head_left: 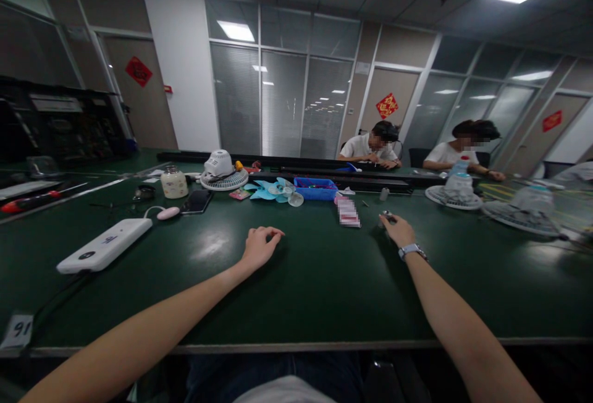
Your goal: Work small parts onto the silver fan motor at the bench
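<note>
Over the middle of the green table, my left hand (262, 246) has its fingers curled, with thumb and index tips close together; I see nothing between them. Farther right, my right hand (399, 230), a watch at its wrist, pinches a small silvery cylindrical part (385, 215), possibly a fan motor. The fingers partly cover it. A similar small metal cylinder (384, 194) stands just beyond. To the left of my right hand lies a pink-and-white packet (348, 212). Beyond my left hand are light-blue fan blades (266, 191) and a blue bin (315, 190) with small parts inside.
At left on the green table (315, 304) are a white power strip (105, 245), a phone (197, 202), a jar (174, 182) and a white fan head (222, 171). More fan parts (456, 190) lie at right. Two people (370, 146) work across the table.
</note>
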Motion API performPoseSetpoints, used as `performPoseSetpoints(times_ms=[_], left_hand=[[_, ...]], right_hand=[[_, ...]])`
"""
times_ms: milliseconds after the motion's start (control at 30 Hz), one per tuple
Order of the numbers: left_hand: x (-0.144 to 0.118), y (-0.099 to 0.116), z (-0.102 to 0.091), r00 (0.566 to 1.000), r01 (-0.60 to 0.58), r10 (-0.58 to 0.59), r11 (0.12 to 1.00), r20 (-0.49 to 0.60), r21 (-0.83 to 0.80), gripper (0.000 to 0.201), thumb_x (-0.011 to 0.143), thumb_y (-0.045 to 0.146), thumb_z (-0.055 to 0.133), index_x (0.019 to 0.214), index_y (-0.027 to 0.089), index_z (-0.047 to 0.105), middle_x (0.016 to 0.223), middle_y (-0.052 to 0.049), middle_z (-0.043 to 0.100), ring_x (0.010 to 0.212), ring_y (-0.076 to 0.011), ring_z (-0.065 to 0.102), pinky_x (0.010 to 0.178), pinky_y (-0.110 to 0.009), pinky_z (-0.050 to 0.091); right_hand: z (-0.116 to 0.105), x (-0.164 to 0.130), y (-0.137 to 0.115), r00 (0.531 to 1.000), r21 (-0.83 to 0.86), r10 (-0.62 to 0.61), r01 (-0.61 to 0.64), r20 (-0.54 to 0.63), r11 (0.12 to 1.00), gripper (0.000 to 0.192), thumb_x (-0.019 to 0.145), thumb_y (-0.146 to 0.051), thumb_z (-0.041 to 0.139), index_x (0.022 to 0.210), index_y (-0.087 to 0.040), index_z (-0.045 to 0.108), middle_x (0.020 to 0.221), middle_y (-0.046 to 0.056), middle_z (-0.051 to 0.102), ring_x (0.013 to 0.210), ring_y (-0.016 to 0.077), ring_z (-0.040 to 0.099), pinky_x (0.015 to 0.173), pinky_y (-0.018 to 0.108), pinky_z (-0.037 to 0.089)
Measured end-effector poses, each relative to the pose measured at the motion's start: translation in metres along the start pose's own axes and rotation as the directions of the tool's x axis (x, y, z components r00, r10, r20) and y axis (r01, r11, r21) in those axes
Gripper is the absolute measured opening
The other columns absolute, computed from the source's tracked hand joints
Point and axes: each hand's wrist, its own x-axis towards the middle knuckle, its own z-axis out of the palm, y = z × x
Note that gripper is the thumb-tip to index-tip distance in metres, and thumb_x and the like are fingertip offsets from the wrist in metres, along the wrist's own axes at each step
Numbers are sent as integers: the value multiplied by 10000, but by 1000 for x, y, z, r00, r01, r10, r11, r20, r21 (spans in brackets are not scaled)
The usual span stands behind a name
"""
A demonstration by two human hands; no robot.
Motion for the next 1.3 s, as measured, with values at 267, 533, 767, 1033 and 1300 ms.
performPoseSetpoints(times_ms=[267,533,767,1033,1300], left_hand=[[0,0,1,1000,-28,28,999,-8,-27,289,903,385,478,998,295,735,1012,-37,701,1039,-265,539,955,-420,365],[-9,15,-5,982,-168,152,974,-111,-150,312,877,494,572,1097,323,713,1089,-35,653,1096,-252,497,974,-413,381],[-13,23,-2,964,-259,241,949,-113,-180,289,839,514,637,1066,364,734,1120,-40,585,1135,-252,447,1013,-421,375],[-12,37,6,976,-212,200,958,-82,-195,284,835,510,644,1055,362,744,1134,-52,575,1159,-263,427,1033,-429,373],[-6,40,11,978,-202,188,956,-86,-213,228,843,441,659,973,293,772,1095,-56,617,1138,-262,467,1017,-421,385]], right_hand=[[-1,-29,-53,977,208,-204,214,-68,955,474,846,-528,546,1112,-167,701,1118,130,708,1031,284,641,869,369,471],[6,-148,-154,720,660,-654,377,232,649,419,836,-504,610,1113,-202,698,1143,70,704,1050,247,623,944,399,444],[-6,-179,-168,590,705,-772,442,238,555,360,871,-444,606,1160,-242,678,1122,44,703,996,219,607,877,366,447],[-5,-178,-166,581,666,-764,456,280,591,358,868,-491,589,1102,-245,700,1040,43,714,902,223,614,782,355,449],[-3,-179,-165,583,704,-766,422,272,571,395,834,-495,634,1098,-206,689,1022,41,716,900,220,622,782,347,449]])
